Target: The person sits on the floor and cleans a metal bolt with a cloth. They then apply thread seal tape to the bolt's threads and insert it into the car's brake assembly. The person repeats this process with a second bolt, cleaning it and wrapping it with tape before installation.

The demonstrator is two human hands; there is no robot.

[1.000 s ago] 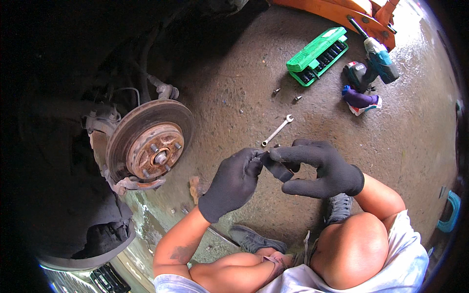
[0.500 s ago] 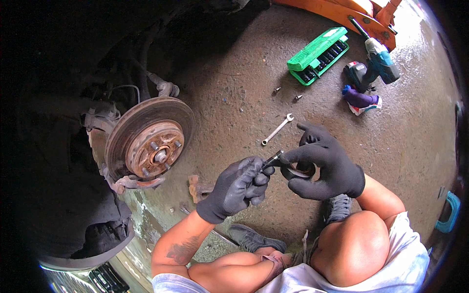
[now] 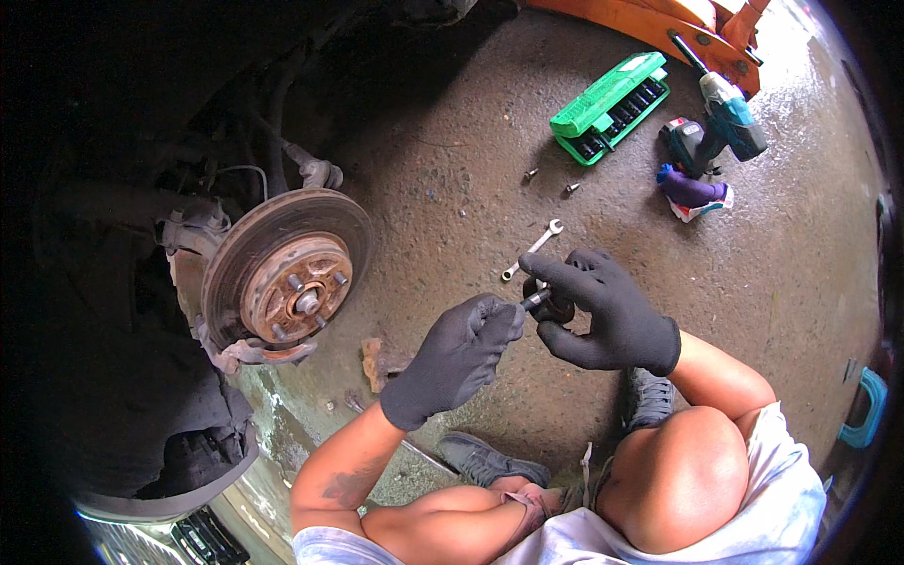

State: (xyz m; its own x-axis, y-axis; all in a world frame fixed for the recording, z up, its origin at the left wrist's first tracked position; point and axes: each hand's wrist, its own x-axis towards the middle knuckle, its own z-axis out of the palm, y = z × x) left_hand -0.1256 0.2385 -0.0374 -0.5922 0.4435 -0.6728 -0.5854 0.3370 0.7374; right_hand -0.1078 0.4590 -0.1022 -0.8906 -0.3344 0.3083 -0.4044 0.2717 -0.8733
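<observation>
My left hand (image 3: 454,350), in a black work glove, is closed around a slim, dark metal pin (image 3: 536,299), whose shiny end sticks out toward the right. Facing it is my gloved right hand (image 3: 607,311), index finger and thumb spread around the pin's free end. A dark rounded piece lies in the curl of its fingers, too dark against the glove to name. Just beyond the right fingertips, a combination wrench (image 3: 534,250) rests on the floor. To the left stands a rusty brake disc (image 3: 287,282) on its hub, with bare wheel studs.
A green socket case (image 3: 612,108) stands open at the far right, beside a teal cordless impact wrench (image 3: 730,118). Two bolts (image 3: 572,187) lie near the case. Orange jack parts (image 3: 650,33) are behind. A hammer head (image 3: 374,365) sits past my left wrist.
Both hands have shifted slightly. My right hand has moved left and turned, bringing its fingers around the pin's end; my left hand has rotated so its back faces up.
</observation>
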